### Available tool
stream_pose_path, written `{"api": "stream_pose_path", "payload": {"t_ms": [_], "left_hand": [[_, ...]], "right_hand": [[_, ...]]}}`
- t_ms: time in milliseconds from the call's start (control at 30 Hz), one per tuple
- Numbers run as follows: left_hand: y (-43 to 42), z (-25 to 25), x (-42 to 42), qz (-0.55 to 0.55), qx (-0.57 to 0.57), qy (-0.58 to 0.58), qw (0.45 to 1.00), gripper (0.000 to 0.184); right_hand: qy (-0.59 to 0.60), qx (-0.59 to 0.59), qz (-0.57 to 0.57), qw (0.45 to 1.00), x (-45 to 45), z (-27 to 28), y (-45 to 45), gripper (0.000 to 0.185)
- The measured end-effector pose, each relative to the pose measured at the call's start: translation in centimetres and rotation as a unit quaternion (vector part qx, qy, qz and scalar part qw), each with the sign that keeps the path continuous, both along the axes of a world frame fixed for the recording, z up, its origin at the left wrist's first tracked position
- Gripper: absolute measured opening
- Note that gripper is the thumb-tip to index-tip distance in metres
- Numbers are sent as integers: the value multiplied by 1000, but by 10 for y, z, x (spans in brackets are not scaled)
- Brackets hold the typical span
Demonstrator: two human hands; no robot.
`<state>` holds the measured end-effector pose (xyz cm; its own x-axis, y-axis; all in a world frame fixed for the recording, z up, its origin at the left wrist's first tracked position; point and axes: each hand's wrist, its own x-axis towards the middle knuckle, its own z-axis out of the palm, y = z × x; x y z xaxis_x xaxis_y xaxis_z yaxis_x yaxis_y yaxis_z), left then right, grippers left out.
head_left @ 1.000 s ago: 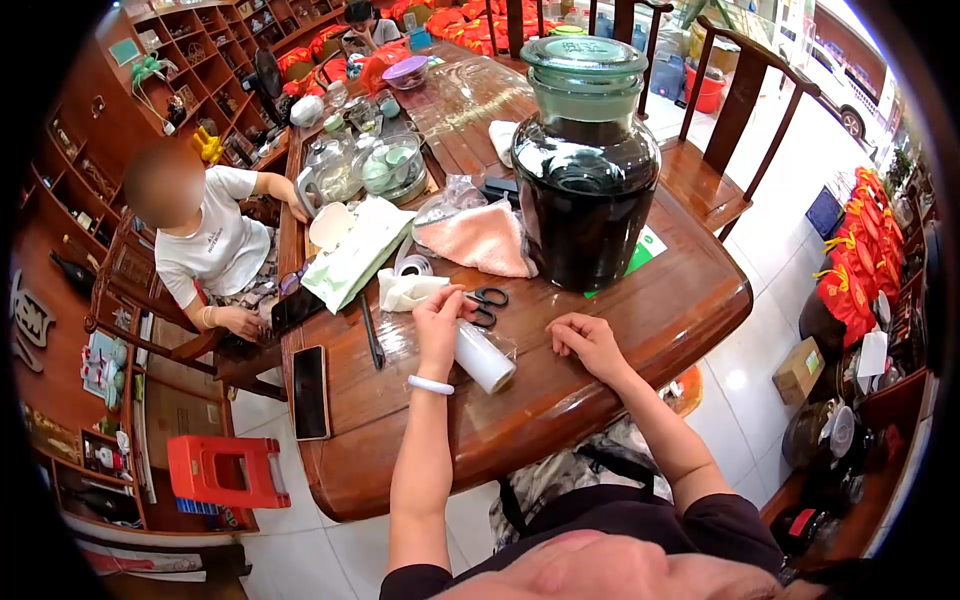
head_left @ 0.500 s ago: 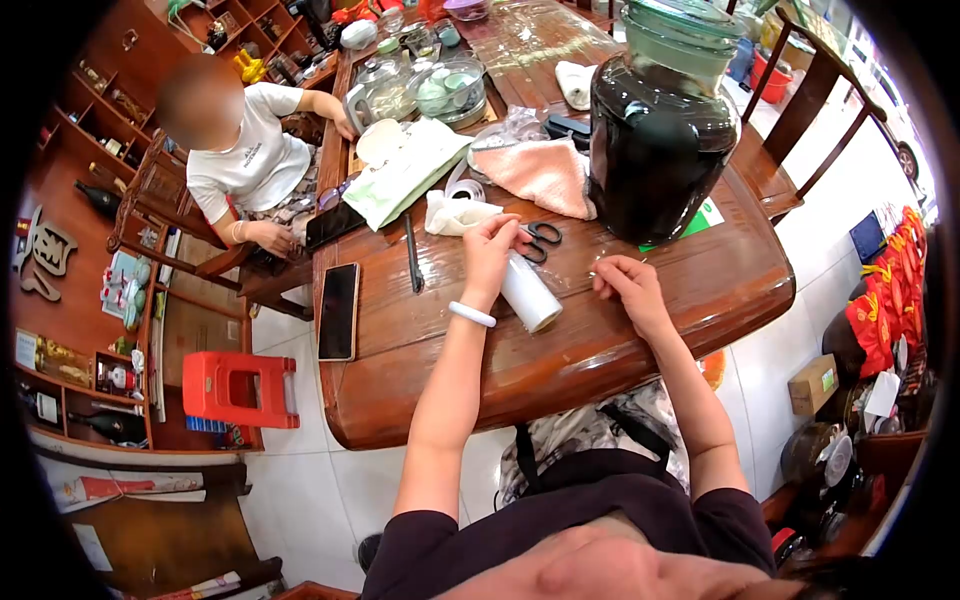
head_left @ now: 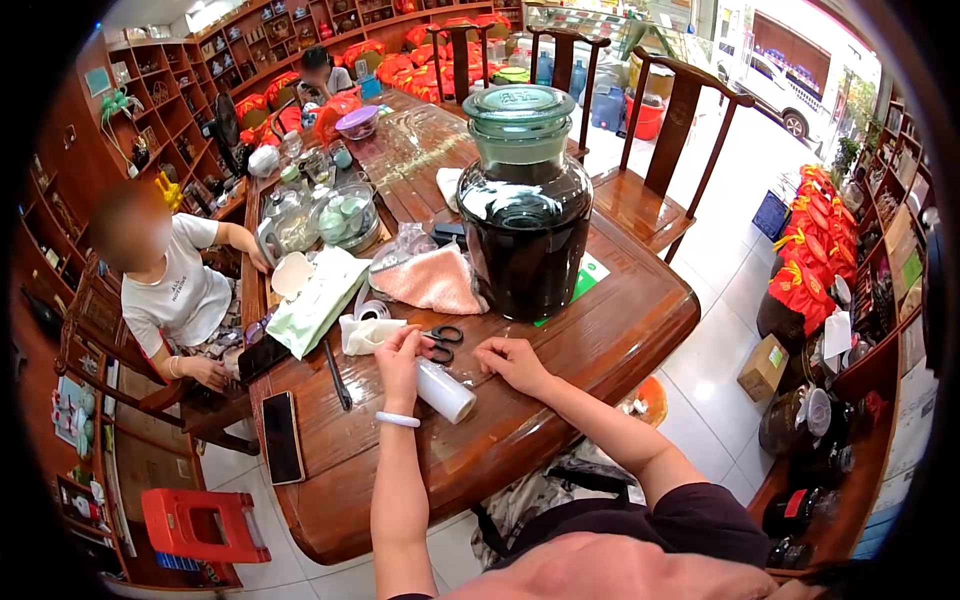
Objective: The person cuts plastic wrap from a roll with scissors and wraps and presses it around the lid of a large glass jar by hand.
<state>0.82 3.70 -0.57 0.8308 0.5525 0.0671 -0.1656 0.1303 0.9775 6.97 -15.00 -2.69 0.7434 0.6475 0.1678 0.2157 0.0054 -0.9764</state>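
My left hand (head_left: 402, 350), a white bangle on its wrist, is closed in a pinch just above a roll of clear plastic film (head_left: 446, 393). Whatever is between those fingertips is too small to make out. Black-handled scissors (head_left: 447, 343) lie just beyond the roll. To the right, my right hand (head_left: 514, 364) is low over the wooden table with its fingers curled together; I cannot see anything in them. A large glass jar (head_left: 527, 235) of dark liquid, its lid on, stands beyond this hand. Beside my left fingers lies a white cloth (head_left: 368, 335).
A pink towel (head_left: 430, 280), a pale green packet (head_left: 318, 298), a black pen-like stick (head_left: 337, 376) and a phone (head_left: 283, 437) lie on the table (head_left: 350, 505). A person (head_left: 185, 285) sits at the left. A red stool (head_left: 205, 525) stands below.
The view has tilted up and turned right, showing more of the room. My right hand has come closer to the roll and lowered toward the table. My left hand stays by the roll.
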Motion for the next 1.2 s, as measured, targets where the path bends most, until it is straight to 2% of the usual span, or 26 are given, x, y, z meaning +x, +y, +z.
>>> {"api": "stream_pose_path", "payload": {"t_ms": [167, 333, 400, 467, 500, 533, 567, 600, 633, 733, 767, 833, 900, 1000, 1100, 1167, 1200], "left_hand": [[-1, 2, -1, 1, 6, 5, 1000, 16], [0, 0, -1, 2, -2, -6, 1000, 15], [-1, 0, 0, 6, -21, 1, 1000, 15], [-2, 2, -1, 3, -5, 3, 1000, 16], [-3, 3, -2, 9, -10, -1, 1000, 16], [-4, 4, -2, 9, -14, -3, 1000, 17], [-3, 3, -2, 7, -12, -2, 1000, 17], [-2, 4, -3, 14, -17, 0, 1000, 17], [-3, 5, -3, 11, -14, 1, 1000, 17], [-1, -3, 1, 10, -1, 4, 1000, 20], [-1, -3, 0, 4, -15, 7, 1000, 19], [-2, 1, -2, 11, -25, 1, 1000, 19], [-3, 2, -3, 14, -23, -6, 1000, 19], [2, -8, 0, -5, -21, -14, 1000, 19], [0, -10, 4, 11, -19, -25, 999, 16], [-1, -9, 5, 12, -16, -20, 1000, 16], [-1, -9, 4, 18, -13, -14, 1000, 16]], "right_hand": [[-11, 13, -9, 1000, 0, -3, -1, 20], [58, 61, -17, 996, -7, 13, -26, 17], [54, 58, -73, 994, -11, 30, -51, 16], [66, 74, -142, 985, 4, 50, -86, 28], [116, 136, -173, 969, 29, 43, -116, 36], [209, 317, -195, 905, 55, 45, -142, 44], [258, 479, -59, 837, 91, 43, -183, 53], [294, 568, -48, 767, 113, 41, -221, 62], [301, 597, -216, 711, 139, 42, -253, 75], [266, 641, -290, 659, 174, 46, -322, 90], [256, 629, -182, 711, 182, 36, -352, 90], [209, 624, -160, 735, 202, 14, -379, 89], [273, 626, -255, 684, 180, 30, -358, 82], [279, 603, -238, 709, 190, -4, -362, 80], [299, 564, -256, 726, 170, -11, -338, 80], [304, 557, -148, 759, 174, -43, -334, 81], [304, 557, -149, 759, 173, -51, -325, 81]]}}
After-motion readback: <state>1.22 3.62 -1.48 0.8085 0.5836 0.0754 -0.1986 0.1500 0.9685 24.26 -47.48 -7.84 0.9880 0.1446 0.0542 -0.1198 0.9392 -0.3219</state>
